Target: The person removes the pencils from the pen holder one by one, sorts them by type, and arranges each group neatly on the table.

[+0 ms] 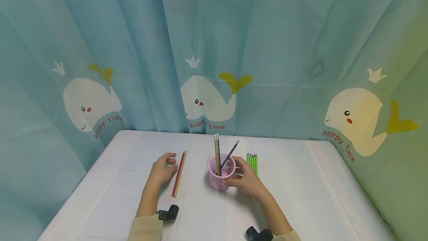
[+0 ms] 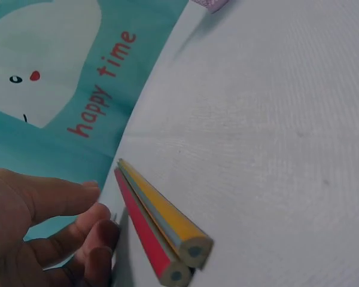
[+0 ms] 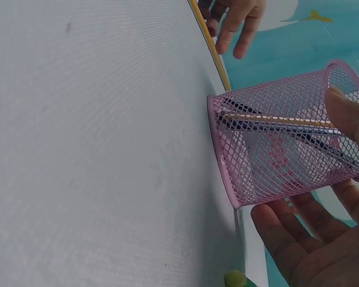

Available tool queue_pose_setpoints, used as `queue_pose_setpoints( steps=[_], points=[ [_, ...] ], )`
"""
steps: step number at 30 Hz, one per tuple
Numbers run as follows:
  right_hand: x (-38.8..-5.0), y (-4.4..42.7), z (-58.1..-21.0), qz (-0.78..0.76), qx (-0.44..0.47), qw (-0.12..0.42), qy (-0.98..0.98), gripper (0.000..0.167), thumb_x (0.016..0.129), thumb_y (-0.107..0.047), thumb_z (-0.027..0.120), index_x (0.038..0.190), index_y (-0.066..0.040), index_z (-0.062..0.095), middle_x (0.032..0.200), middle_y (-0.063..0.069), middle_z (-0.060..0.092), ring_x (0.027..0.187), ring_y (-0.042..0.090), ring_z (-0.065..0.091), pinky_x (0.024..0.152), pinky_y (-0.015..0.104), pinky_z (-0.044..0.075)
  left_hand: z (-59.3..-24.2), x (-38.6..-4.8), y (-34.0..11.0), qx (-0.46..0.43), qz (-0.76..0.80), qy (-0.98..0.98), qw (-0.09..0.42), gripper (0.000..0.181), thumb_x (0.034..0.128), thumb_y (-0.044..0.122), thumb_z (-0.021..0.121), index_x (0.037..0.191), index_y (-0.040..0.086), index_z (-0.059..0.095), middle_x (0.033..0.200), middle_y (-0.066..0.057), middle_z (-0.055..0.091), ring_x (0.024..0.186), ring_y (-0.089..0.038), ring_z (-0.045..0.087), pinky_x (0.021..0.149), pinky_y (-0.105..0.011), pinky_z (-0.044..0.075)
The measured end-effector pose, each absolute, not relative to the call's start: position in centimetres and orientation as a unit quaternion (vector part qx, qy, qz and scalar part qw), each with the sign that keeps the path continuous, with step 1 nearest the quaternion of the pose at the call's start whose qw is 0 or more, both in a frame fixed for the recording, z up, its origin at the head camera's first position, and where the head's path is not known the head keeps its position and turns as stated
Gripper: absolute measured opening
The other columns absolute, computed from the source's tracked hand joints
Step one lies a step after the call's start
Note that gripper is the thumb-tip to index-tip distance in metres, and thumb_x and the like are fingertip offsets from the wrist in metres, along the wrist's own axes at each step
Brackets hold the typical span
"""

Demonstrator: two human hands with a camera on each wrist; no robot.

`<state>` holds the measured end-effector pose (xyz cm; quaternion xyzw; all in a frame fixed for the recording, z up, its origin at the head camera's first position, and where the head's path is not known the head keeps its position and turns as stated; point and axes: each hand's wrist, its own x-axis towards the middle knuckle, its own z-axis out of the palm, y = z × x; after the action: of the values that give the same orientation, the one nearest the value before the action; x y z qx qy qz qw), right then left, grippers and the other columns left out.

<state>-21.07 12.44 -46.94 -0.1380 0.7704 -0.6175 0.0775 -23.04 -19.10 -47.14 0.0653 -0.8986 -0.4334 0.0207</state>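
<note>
A pink mesh pen holder [image 1: 219, 185] is at the middle of the table, with my right hand [image 1: 249, 180] holding its right side between thumb and fingers. Inside lean several pencils, including a gold one [image 1: 216, 153] and a dark one [image 1: 231, 152]. In the right wrist view, the thumb [image 3: 347, 116] lies near the holder's rim and the fingers curve along the opposite side. My left hand [image 1: 162, 170] hovers beside a red and a yellow pencil [image 2: 167, 212] lying together, its fingers loosely bent with nothing between them.
Green pencils [image 1: 252, 162] lie in a row just right of the pen holder, partly behind my right hand. A white cloth covers the table [image 1: 311, 192]. Blue-green curtains [image 1: 277, 47] with whale prints hang behind it.
</note>
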Motion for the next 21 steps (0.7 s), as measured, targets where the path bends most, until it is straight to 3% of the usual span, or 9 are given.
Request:
queue_pose_setpoints(
  steps=[9, 15, 21],
  points=[
    [-21.0, 12.4, -46.9, -0.618, -0.139, 0.078, 0.77, 0.077, 0.07, -0.004, 0.087, 0.138, -0.008, 0.051, 0.136, 0.019, 0.057, 0.123, 0.038, 0.057, 0.103, 0.044, 0.052, -45.5, -22.9, -18.3, 0.015, -0.51, -0.86, 0.026, 0.044, 0.0934, 0.007, 0.065, 0.136, 0.003, 0.057, 0.12, -0.018, 0.065, 0.097, -0.025, 0.067, 0.074, -0.032, 0.056],
    [-21.1, 12.5, -46.8, -0.621, -0.14, 0.078, 0.767, 0.077, 0.069, -0.003, 0.087, 0.137, -0.008, 0.051, 0.135, 0.02, 0.057, 0.123, 0.039, 0.057, 0.102, 0.043, 0.053, -43.7, -22.3, -16.7, -0.05, -0.532, -0.844, 0.045, 0.039, 0.0947, 0.008, 0.066, 0.133, 0.011, 0.06, 0.124, -0.018, 0.065, 0.106, -0.029, 0.065, 0.082, -0.035, 0.058],
    [-21.2, 12.5, -46.9, -0.621, -0.144, 0.08, 0.766, 0.076, 0.07, -0.003, 0.087, 0.137, -0.009, 0.051, 0.135, 0.02, 0.057, 0.123, 0.038, 0.057, 0.102, 0.041, 0.053, -42.5, -21.8, -14.9, -0.11, -0.532, -0.837, 0.067, 0.036, 0.0952, 0.01, 0.066, 0.131, 0.013, 0.063, 0.123, -0.01, 0.067, 0.11, -0.029, 0.065, 0.091, -0.041, 0.055]
  ],
)
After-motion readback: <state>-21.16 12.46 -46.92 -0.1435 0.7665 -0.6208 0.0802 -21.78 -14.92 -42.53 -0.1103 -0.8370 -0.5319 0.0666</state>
